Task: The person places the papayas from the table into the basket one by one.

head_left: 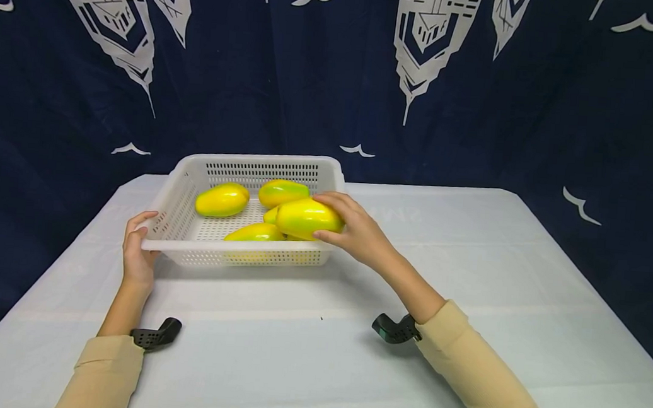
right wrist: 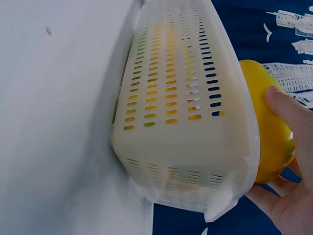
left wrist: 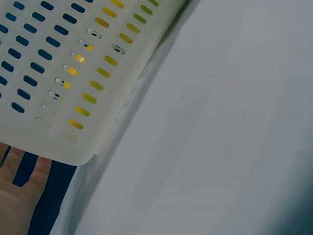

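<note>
A white slotted plastic basket [head_left: 187, 245] stands toward the back of the table, with several yellow-green mangoes in it. My left hand [head_left: 138, 257] grips the basket's front left corner at the rim; the left wrist view shows part of that hand [left wrist: 22, 196] beside the basket wall [left wrist: 29, 129]. Over the basket's right end, my right hand [head_left: 359, 230] holds a mango [head_left: 307, 218] from its right side. In the right wrist view, the thumb lies along this mango [right wrist: 266, 122], just above the rim. The held mango partly covers others below it.
Inside the basket, one mango [head_left: 222, 199] lies at the left, another [head_left: 283, 193] at the back, and a third [head_left: 256, 232] near the front wall. A white cloth covers the table [head_left: 270, 352]. Behind hangs a dark blue patterned curtain [head_left: 290, 75].
</note>
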A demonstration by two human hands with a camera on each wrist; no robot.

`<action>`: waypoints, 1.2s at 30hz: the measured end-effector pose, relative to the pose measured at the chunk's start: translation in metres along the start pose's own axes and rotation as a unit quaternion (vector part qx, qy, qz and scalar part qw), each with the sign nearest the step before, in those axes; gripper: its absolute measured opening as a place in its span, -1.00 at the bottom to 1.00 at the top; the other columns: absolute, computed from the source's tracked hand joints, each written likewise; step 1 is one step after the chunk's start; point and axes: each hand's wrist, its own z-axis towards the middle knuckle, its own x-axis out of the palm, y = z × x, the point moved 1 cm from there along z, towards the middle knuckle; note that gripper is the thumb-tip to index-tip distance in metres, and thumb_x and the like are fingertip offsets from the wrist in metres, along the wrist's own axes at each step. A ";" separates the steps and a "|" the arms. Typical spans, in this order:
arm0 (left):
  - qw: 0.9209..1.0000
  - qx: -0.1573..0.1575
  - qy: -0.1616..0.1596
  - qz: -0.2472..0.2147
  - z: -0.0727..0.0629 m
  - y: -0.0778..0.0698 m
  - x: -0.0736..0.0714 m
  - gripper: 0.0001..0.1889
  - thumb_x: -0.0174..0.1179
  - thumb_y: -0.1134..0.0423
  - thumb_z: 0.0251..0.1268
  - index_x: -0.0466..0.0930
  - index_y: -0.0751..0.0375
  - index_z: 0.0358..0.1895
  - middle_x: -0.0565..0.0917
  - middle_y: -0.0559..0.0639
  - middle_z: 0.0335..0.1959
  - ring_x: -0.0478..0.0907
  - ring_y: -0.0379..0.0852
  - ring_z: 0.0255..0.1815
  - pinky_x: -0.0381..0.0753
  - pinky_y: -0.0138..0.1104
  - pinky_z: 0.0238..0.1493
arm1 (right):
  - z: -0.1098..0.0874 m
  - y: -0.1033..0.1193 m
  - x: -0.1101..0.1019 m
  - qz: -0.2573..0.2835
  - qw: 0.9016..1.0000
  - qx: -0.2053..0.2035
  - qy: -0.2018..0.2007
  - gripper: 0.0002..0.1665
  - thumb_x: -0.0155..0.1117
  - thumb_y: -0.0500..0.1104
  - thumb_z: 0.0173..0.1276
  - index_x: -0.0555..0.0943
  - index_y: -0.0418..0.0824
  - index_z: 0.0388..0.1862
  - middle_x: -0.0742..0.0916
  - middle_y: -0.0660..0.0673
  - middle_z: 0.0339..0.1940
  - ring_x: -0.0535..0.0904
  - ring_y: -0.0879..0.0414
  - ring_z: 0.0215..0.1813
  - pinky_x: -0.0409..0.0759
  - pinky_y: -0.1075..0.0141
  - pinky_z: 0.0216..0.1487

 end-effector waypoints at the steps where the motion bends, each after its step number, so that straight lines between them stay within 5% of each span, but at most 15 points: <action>1: 1.000 0.000 0.000 -0.002 0.000 0.000 0.000 -0.66 -0.38 0.15 0.27 0.40 -0.10 -0.07 0.36 -0.22 0.03 0.31 -0.24 0.03 0.19 -0.32 -0.02 | 0.001 -0.001 0.001 -0.003 1.000 0.000 0.002 -0.30 0.32 -0.04 0.13 0.33 0.03 0.27 0.38 0.00 0.31 0.27 0.05 0.34 0.23 0.07 0.31; 18: 1.000 -0.003 -0.002 -0.005 0.000 -0.001 0.000 -0.67 -0.37 0.16 0.28 0.40 -0.11 -0.08 0.35 -0.22 0.03 0.31 -0.24 0.03 0.21 -0.34 -0.03 | 0.000 -0.001 0.009 -0.088 0.996 -0.025 0.022 -0.33 0.27 0.04 0.16 0.33 0.07 0.28 0.34 0.02 0.36 0.20 0.02 0.39 0.25 -0.02 0.27; 29: 0.999 0.040 0.032 0.001 0.000 0.003 -0.005 -0.67 -0.26 0.08 0.28 0.42 -0.09 0.01 0.36 -0.20 0.06 0.34 -0.28 0.02 0.26 -0.39 -0.07 | 0.000 -0.001 0.010 -0.114 0.991 -0.063 0.035 -0.45 0.14 0.01 0.28 0.36 0.06 0.26 0.34 0.03 0.36 0.19 0.03 0.40 0.29 -0.01 0.25; 36: 1.000 0.008 0.006 -0.003 0.000 0.001 -0.001 -0.67 -0.34 0.13 0.27 0.40 -0.10 -0.05 0.36 -0.20 0.03 0.32 -0.23 0.02 0.25 -0.36 -0.05 | -0.001 0.000 0.011 -0.126 0.987 -0.091 0.032 -0.50 0.10 -0.03 0.32 0.38 0.04 0.25 0.36 0.00 0.35 0.17 0.01 0.41 0.29 0.04 0.27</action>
